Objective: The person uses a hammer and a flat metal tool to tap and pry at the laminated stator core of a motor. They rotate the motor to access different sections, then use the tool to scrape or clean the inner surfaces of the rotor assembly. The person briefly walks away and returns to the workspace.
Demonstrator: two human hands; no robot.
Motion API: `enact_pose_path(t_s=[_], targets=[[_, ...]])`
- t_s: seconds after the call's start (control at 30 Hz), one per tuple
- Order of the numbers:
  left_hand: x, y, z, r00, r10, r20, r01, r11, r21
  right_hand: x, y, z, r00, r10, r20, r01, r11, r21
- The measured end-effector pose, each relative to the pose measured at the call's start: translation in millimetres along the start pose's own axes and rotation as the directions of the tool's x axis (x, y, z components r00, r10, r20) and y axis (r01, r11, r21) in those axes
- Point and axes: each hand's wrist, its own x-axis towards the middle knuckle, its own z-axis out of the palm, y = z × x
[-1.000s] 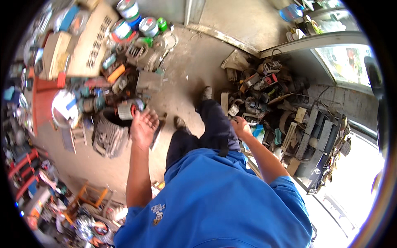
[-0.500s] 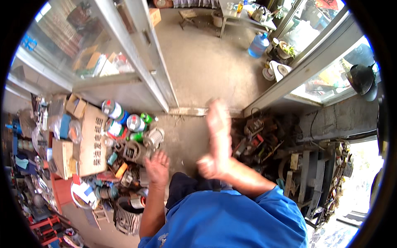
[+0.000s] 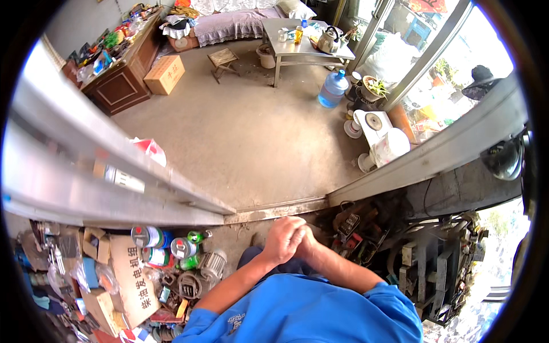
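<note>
My left hand (image 3: 281,239) and my right hand (image 3: 307,244) are clasped together in front of my body, just short of the door sill (image 3: 274,209). The left one's fingers fold over the right one, and both look closed. Part of the right hand is hidden behind the left. No tool or other object shows between them, though the space inside the clasp cannot be seen. To the left of the hands lie an electric motor (image 3: 214,264) and several paint cans (image 3: 183,248).
Pale door frames flank the opening, the right one (image 3: 394,166) beside a dark heap of metal parts (image 3: 354,226). Beyond stand a blue water jug (image 3: 333,90), a low table (image 3: 286,46) with a kettle (image 3: 330,40), a folding stool (image 3: 222,57) and a cardboard box (image 3: 164,74).
My left hand was spread at the left and my right arm was blurred by motion; now both hands have come together. The view has shifted toward the room beyond the door.
</note>
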Motion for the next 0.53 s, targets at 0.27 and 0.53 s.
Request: enact_pose_path(t_s=[0.27, 0.53], targets=[[224.2, -225.8, -8.2, 0.636, -0.757, 0.149, 0.652, 0.424, -0.629, 247.8, -128.1, -124.3, 0.879, -0.276, -0.388, 0.42, 0.833, 0.361], [480.8, -292.9, -10.4, 0.669, -0.627, 0.4, 0.52, 0.011, -0.854, 584.8, 154.8, -166.9, 0.939, 0.325, -0.111, -0.311, 0.942, 0.126]])
